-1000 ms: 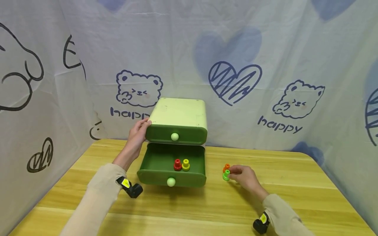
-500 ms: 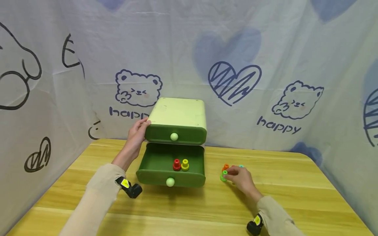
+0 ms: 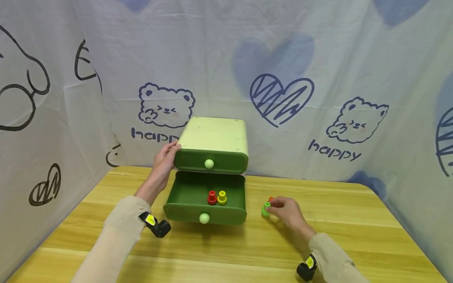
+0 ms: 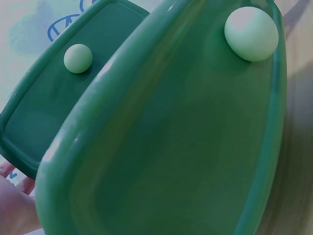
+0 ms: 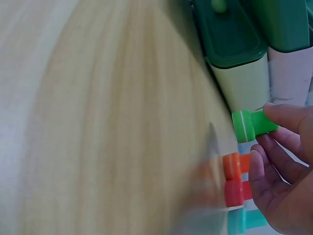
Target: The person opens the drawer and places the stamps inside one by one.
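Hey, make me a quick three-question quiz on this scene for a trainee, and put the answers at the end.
1. Multiple choice: what colour is the peg that the right hand pinches?
A) blue
B) green
C) orange

2. True or false: the lower drawer stands open.

3. Fill in the blank: the left hand touches the side of the ____.

Key:
1. B.
2. True; a red peg and a yellow peg stand inside it.
3. Cabinet.
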The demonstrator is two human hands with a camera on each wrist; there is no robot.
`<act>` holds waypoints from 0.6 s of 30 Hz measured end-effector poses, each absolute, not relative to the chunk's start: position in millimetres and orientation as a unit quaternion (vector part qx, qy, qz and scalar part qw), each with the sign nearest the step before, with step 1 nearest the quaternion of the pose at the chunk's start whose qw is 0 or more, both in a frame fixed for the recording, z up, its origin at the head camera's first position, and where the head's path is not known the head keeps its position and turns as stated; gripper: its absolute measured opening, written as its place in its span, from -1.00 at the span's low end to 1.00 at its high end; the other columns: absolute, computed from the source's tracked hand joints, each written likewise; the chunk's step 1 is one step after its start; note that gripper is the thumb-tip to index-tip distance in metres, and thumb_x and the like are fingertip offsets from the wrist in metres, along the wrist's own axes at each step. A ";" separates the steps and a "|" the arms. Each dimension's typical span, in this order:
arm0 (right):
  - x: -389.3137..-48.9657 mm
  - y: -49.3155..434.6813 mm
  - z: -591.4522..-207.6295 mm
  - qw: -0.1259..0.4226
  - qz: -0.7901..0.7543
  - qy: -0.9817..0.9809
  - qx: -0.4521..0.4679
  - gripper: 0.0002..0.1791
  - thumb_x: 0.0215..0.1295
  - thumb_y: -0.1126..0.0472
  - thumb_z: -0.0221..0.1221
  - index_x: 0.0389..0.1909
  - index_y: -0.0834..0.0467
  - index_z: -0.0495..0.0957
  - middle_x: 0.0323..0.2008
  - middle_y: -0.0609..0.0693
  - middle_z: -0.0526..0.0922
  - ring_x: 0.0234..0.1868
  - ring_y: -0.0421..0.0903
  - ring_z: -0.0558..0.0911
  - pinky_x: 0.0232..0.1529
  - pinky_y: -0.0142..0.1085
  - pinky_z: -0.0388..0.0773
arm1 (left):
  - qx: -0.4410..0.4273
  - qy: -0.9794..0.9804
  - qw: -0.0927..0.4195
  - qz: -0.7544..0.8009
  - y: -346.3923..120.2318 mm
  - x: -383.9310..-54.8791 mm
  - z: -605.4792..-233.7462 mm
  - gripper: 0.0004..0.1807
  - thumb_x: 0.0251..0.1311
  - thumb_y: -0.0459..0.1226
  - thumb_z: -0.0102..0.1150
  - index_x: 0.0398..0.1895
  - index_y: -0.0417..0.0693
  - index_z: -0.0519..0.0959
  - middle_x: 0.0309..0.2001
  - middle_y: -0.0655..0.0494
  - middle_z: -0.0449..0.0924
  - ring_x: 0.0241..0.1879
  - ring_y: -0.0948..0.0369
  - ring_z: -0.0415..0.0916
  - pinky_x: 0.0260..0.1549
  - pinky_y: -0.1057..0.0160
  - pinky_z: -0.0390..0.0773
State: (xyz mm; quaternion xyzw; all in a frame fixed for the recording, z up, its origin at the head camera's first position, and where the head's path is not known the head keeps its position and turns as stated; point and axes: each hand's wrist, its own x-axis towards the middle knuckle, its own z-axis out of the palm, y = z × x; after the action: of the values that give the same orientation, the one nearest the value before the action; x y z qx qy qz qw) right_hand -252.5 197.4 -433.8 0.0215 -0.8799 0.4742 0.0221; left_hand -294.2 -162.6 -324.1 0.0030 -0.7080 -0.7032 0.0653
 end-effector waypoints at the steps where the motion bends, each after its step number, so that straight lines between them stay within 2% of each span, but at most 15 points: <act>1: -252.5 196.9 -431.7 0.021 0.474 -0.880 0.026 -0.79 0.15 0.27 0.35 -0.23 0.30 0.66 -0.31 0.00 0.68 -0.24 -0.06 0.60 -0.22 -0.21 0.57 | 0.003 -0.708 0.065 -0.703 -162.5 -294.1 -324.0 -0.34 0.40 -0.06 -0.08 0.49 -0.09 0.12 0.34 -0.11 0.20 0.10 0.13 0.29 0.14 0.20 0.33; 8: -252.6 191.7 -416.7 0.018 0.460 -0.886 0.052 -0.77 0.17 0.25 0.34 -0.19 0.29 0.67 -0.29 0.01 0.70 -0.24 -0.06 0.63 -0.22 -0.22 0.60 | 0.003 -0.707 0.068 -0.704 -163.3 -293.2 -324.2 -0.34 0.40 -0.07 -0.08 0.49 -0.11 0.11 0.35 -0.11 0.19 0.14 0.09 0.28 0.20 0.14 0.31; 16: -251.5 188.7 -398.0 -0.001 0.480 -0.873 0.087 -0.76 0.21 0.25 0.31 -0.17 0.32 0.65 -0.30 0.03 0.70 -0.29 -0.06 0.64 -0.23 -0.09 0.62 | 0.004 -0.706 0.066 -0.705 -162.4 -293.5 -323.4 -0.35 0.40 -0.07 -0.08 0.48 -0.09 0.12 0.36 -0.09 0.19 0.12 0.11 0.30 0.18 0.18 0.34; 18: -251.1 187.3 -393.0 -0.002 0.476 -0.875 0.086 -0.75 0.20 0.24 0.32 -0.16 0.31 0.66 -0.30 0.03 0.69 -0.29 -0.06 0.64 -0.27 -0.12 0.62 | 0.004 -0.704 0.066 -0.707 -161.9 -293.7 -323.1 -0.36 0.40 -0.08 -0.08 0.48 -0.09 0.13 0.36 -0.10 0.19 0.11 0.11 0.31 0.17 0.18 0.34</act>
State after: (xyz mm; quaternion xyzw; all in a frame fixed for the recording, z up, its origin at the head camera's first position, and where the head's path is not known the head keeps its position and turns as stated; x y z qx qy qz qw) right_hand -251.1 187.3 -393.0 0.0862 -0.8754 0.4756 -0.0017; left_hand -293.7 -161.9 -323.1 0.0039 -0.7041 -0.7070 0.0664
